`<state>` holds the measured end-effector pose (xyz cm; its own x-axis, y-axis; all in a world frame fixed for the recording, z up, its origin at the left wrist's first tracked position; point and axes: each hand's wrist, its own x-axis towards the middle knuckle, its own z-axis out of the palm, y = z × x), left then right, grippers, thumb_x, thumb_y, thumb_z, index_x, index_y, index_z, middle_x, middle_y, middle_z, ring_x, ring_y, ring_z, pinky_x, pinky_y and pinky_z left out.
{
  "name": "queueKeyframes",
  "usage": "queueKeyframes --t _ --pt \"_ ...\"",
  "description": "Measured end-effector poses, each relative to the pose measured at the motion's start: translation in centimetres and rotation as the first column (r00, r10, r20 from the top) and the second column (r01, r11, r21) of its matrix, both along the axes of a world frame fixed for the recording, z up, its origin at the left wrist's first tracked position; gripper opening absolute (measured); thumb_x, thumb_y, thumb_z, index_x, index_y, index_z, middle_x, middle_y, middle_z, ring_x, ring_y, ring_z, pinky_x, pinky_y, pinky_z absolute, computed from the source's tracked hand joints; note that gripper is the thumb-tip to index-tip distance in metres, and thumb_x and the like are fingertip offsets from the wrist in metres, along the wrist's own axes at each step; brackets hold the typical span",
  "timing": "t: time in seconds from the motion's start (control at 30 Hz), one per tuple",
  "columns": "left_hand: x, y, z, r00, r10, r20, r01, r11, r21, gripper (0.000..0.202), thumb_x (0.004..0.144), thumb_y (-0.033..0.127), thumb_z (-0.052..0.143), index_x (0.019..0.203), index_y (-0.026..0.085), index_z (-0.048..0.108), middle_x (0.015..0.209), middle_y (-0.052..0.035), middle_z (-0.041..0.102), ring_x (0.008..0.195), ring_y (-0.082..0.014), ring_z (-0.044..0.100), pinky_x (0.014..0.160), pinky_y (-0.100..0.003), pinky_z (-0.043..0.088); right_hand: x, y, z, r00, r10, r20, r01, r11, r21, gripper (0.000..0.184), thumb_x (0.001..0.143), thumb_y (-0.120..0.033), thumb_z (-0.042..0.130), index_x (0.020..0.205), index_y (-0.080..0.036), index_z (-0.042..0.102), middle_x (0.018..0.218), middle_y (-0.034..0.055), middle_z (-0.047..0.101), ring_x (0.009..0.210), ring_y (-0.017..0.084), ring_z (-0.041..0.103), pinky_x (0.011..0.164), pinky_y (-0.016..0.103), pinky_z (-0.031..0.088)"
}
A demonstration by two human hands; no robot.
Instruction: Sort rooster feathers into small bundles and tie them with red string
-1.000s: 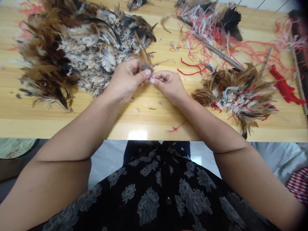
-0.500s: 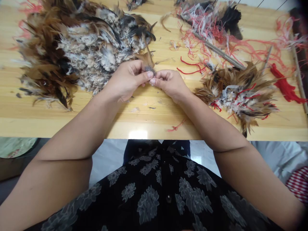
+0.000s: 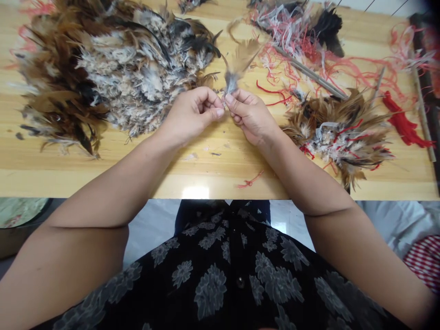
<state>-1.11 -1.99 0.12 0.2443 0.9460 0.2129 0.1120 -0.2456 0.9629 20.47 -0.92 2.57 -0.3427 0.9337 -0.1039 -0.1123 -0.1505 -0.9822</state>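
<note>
A small tuft of brown feathers with grey, fluffy bases [image 3: 232, 80] stands upright between the thumb and fingers of my right hand [image 3: 252, 114]. My left hand [image 3: 199, 110] is right beside it, thumb and forefinger pinched together close to the quill ends. Whatever that pinch holds is too small to make out. Beyond my left hand spreads a big heap of brown, black and whitish feathers [image 3: 127, 68]. To the right of my right forearm lies a bundle of brown feathers [image 3: 364, 110] with short red ties among its pale quills.
Pink and white plastic strands [image 3: 292, 27] lie tangled at the back right, near a black feather clump [image 3: 328, 27] and a thin grey stick [image 3: 311, 73]. Red yarn [image 3: 405, 121] sits by the right edge. A pink thread scrap [image 3: 250, 180] rests near the front of the wooden table [image 3: 220, 156].
The feather tuft has gone from between both hands to upright in my right hand. My right fingers have turned upward around it, and my left fingers have slipped down toward its base.
</note>
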Motion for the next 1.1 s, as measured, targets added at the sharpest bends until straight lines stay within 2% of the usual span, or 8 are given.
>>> queueKeyframes --t 0.2,0.37,0.43,0.53,0.7,0.83,1.0,1.1 --pt "-0.1 0.1 0.0 0.999 0.005 -0.042 -0.003 0.998 0.056 0.053 0.106 0.066 0.113 0.099 0.029 0.074 0.09 -0.0019 0.078 0.104 -0.0306 0.08 0.087 -0.045 0.059 -0.4 -0.7 0.6 1.0 -0.017 -0.005 0.017 1.0 0.004 0.062 0.115 -0.053 0.1 0.088 -0.022 0.053 0.08 -0.0077 0.055 0.079 0.007 0.049 0.073 0.017 0.046" --pt "0.3 0.7 -0.7 1.0 0.006 -0.029 -0.004 0.997 0.071 0.064 0.097 0.078 0.117 0.092 0.029 0.075 0.091 -0.0029 0.078 0.089 -0.028 0.072 0.08 -0.046 0.055 -0.4 -0.7 0.4 0.999 -0.032 -0.015 0.032 0.999 -0.011 0.056 0.118 -0.05 0.098 0.091 -0.022 0.058 0.085 -0.0062 0.062 0.08 0.008 0.052 0.074 0.018 0.048" --pt "0.4 0.6 -0.5 1.0 0.013 -0.018 -0.012 0.997 0.076 0.064 0.097 0.081 0.116 0.092 0.03 0.077 0.092 -0.0037 0.078 0.088 -0.029 0.073 0.079 -0.048 0.055 -0.4 -0.8 0.5 0.999 -0.035 -0.02 0.035 0.999 -0.017 0.055 0.118 -0.048 0.098 0.092 -0.022 0.058 0.086 -0.0064 0.063 0.08 0.008 0.053 0.075 0.018 0.049" --pt "0.4 0.1 0.1 1.0 -0.001 -0.004 0.001 0.998 0.066 0.062 0.102 0.084 0.112 0.095 0.032 0.078 0.093 -0.005 0.077 0.097 -0.0335 0.078 0.079 -0.05 0.057 -0.4 -0.9 0.6 0.999 -0.027 -0.027 0.027 0.999 -0.018 0.054 0.12 -0.048 0.097 0.092 -0.022 0.058 0.087 -0.0065 0.065 0.082 0.007 0.056 0.077 0.017 0.053" --pt "0.5 -0.4 0.8 1.0 -0.02 0.007 0.019 0.999 0.05 0.07 0.096 0.093 0.111 0.093 0.033 0.075 0.09 -0.0052 0.075 0.107 -0.037 0.08 0.079 -0.051 0.061 -0.3 -0.9 -0.1 0.998 -0.021 -0.054 0.022 1.0 0.02 0.058 0.114 -0.057 0.102 0.096 -0.022 0.059 0.097 -0.0043 0.074 0.092 0.008 0.066 0.081 0.017 0.059" --pt "0.9 -0.5 1.0 1.0 0.023 0.005 -0.023 0.999 0.037 0.069 0.094 0.09 0.114 0.092 0.033 0.075 0.09 -0.0044 0.077 0.108 -0.0365 0.081 0.08 -0.05 0.062 -0.3 -0.7 -1.0 0.998 -0.019 -0.053 0.021 0.999 0.037 0.064 0.108 -0.067 0.105 0.097 -0.023 0.059 0.098 -0.0031 0.074 0.097 0.011 0.07 0.082 0.019 0.061" --pt "-0.4 0.0 1.2 1.0 0.022 -0.006 -0.022 1.0 0.006 0.06 0.097 0.078 0.117 0.099 0.032 0.079 0.092 -0.0032 0.078 0.11 -0.0355 0.08 0.09 -0.05 0.062 -0.3 -0.5 -1.3 0.998 -0.053 -0.044 0.055 0.998 0.044 0.068 0.105 -0.07 0.107 0.095 -0.025 0.057 0.087 -0.0047 0.062 0.088 0.012 0.061 0.074 0.02 0.052" --pt "-2.3 1.0 1.2 0.984 0.168 -0.054 -0.161 0.98 0.116 0.053 0.098 0.067 0.12 0.099 0.03 0.081 0.09 -0.0025 0.071 0.104 -0.0323 0.071 0.1 -0.051 0.057 -0.3 -0.3 -0.8 0.997 -0.079 0.002 0.079 0.997 -0.012 0.062 0.112 -0.066 0.101 0.096 -0.024 0.058 0.083 -0.0069 0.054 0.078 0.009 0.048 0.067 0.018 0.041"
